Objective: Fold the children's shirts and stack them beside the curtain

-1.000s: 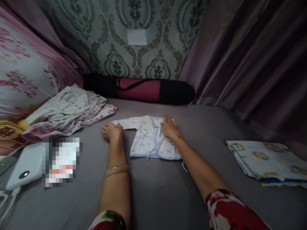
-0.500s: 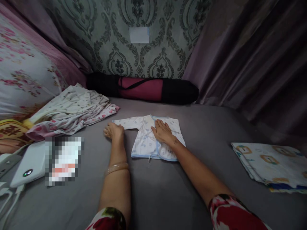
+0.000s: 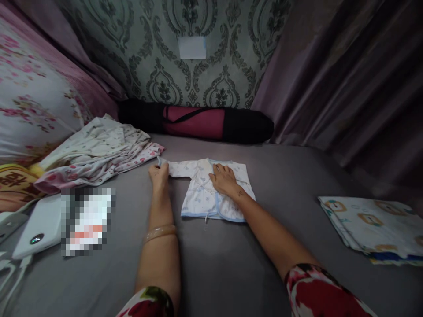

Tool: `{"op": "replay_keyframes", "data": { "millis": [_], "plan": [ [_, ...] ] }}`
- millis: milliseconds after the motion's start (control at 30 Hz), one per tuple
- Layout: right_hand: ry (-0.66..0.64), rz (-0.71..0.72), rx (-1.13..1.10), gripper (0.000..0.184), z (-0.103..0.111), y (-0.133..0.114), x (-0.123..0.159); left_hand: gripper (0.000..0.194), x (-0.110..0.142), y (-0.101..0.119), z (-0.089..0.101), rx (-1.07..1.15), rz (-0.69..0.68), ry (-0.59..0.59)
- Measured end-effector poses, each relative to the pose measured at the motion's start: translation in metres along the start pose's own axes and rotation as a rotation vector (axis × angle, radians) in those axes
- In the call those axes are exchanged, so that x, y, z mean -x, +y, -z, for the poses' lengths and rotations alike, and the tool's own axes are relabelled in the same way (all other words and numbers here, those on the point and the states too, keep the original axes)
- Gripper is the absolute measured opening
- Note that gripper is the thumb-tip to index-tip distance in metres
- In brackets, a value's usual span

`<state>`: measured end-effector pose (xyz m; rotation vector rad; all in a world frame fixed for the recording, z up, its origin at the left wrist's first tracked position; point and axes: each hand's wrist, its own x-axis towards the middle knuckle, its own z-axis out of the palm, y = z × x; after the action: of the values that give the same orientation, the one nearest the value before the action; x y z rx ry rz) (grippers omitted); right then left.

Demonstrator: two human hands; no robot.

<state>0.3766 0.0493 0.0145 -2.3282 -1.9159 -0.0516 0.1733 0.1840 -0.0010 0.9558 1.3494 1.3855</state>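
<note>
A small white baby shirt (image 3: 198,200) with pale blue trim and a faint print lies front side up on the grey sheet. Its left-side sleeve stretches out sideways, and no sleeve sticks out on the right. My left hand (image 3: 159,174) is closed on the end of that sleeve, and the blue cuff rises a little above the fingers. Palm down, my right hand (image 3: 224,179) rests flat on the upper chest of the shirt, its fingers stretched out. A short white tie hangs from the bottom hem.
Crumpled baby clothes (image 3: 109,145) lie at the left, near a white power bank (image 3: 42,226) with cables and a blurred-out item (image 3: 87,224). Folded printed cloth (image 3: 370,222) lies at the right. A long black and maroon bag (image 3: 198,121) runs along the wall.
My left hand has shifted slightly right and up, and its grip on the cuff has turned so that the cuff now stands up. My right hand stays on the shirt.
</note>
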Motion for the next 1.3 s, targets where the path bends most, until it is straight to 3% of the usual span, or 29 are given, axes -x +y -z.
{"op": "replay_keyframes", "data": {
  "millis": [100, 233, 400, 567, 833, 1100, 1300],
  "plan": [
    [-0.035, 0.006, -0.007, 0.056, 0.003, 0.0, -0.001, 0.014, 0.002, 0.005, -0.009, 0.024, 0.11, 0.071],
    [-0.074, 0.002, -0.011, 0.049, 0.015, -0.001, -0.009, 0.013, 0.002, 0.011, -0.016, 0.26, 0.231, 0.056],
    [-0.001, 0.077, -0.044, 0.038, 0.021, -0.016, -0.026, 0.012, 0.001, 0.019, -0.017, 0.459, 0.283, 0.078],
    [-0.131, 0.127, -0.125, 0.041, 0.019, -0.037, -0.042, 0.011, 0.004, 0.027, -0.016, 0.604, 0.322, 0.028],
    [-0.335, 0.056, -0.119, 0.056, 0.025, -0.043, -0.054, 0.021, 0.002, 0.029, -0.009, 0.762, 0.33, -0.103],
    [-0.377, 0.045, -0.148, 0.06, 0.028, -0.045, -0.058, 0.03, 0.003, 0.03, -0.008, 0.815, 0.353, -0.102],
    [-0.463, -0.019, -0.101, 0.083, 0.025, -0.052, -0.071, 0.03, 0.009, 0.034, -0.008, 0.775, 0.256, -0.189]
  ]
}}
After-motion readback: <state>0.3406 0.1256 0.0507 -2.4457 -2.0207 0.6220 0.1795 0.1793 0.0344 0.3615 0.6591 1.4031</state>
